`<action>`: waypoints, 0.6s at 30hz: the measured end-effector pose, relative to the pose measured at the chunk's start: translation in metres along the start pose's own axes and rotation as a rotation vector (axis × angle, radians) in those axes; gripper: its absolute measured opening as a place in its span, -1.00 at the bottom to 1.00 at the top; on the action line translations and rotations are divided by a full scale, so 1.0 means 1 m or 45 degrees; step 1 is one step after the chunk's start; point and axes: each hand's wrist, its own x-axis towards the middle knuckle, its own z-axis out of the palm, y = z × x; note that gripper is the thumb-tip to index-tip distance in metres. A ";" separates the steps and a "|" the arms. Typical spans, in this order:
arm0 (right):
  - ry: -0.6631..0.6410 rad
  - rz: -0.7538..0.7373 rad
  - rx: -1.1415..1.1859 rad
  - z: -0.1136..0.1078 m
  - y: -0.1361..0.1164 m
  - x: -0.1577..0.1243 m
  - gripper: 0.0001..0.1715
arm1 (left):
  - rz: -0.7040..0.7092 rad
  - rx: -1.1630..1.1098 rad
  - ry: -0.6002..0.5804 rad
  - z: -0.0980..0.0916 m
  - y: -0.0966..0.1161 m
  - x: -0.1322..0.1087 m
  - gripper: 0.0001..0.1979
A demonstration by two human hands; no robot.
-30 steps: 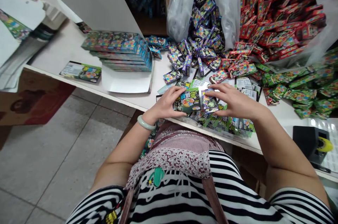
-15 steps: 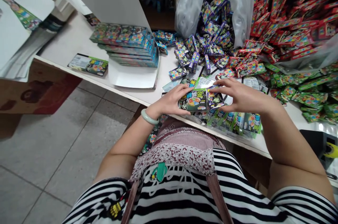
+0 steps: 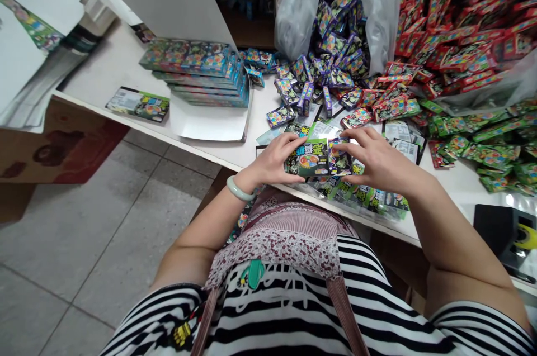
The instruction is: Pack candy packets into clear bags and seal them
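Observation:
Near the table's front edge, my left hand is closed around a flat green-and-black printed packet, thumb on the near side and fingers on the far side. My right hand grips a small purple box between thumb and fingers. The box is up against the packet's right end; whether part of it sits inside, I cannot tell. Beneath and around both hands lie more green-and-black packets, some partly hidden by the right hand. One loose purple box lies just beyond the left hand.
Purple boxes spill from a plastic bag at the back. Red boxes and green boxes are heaped on the right. Left of my hands, stacked blue boxes stand in a white carton. A black tape dispenser is at far right.
The small purple box has straightened and now lines up with the packet's right end. My right hand has shifted slightly left with it. The left hand keeps its hold.

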 end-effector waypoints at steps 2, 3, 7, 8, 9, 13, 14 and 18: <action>0.010 0.022 0.006 0.003 0.004 -0.001 -0.28 | 0.012 -0.009 -0.022 0.002 0.001 0.000 0.09; 0.025 0.041 0.005 0.004 0.006 -0.001 -0.29 | 0.024 -0.026 -0.041 0.004 0.002 -0.001 0.09; 0.116 0.053 0.022 0.003 0.011 -0.002 -0.33 | -0.006 -0.096 -0.050 0.006 0.003 -0.002 0.06; 0.158 0.052 0.021 0.001 0.011 -0.002 -0.32 | -0.036 -0.106 -0.021 0.005 0.003 -0.002 0.06; 0.204 0.061 0.014 -0.002 0.011 -0.002 -0.31 | -0.061 -0.112 0.010 0.004 0.002 -0.003 0.06; 0.274 0.066 -0.001 -0.008 0.008 -0.003 -0.29 | -0.057 -0.105 0.048 -0.001 -0.001 -0.003 0.09; 0.239 0.042 0.017 -0.008 0.007 -0.003 -0.30 | -0.043 -0.094 0.044 -0.002 -0.001 -0.002 0.10; 0.076 -0.032 0.123 -0.002 0.007 -0.003 -0.32 | -0.012 -0.043 0.037 -0.001 0.002 -0.002 0.10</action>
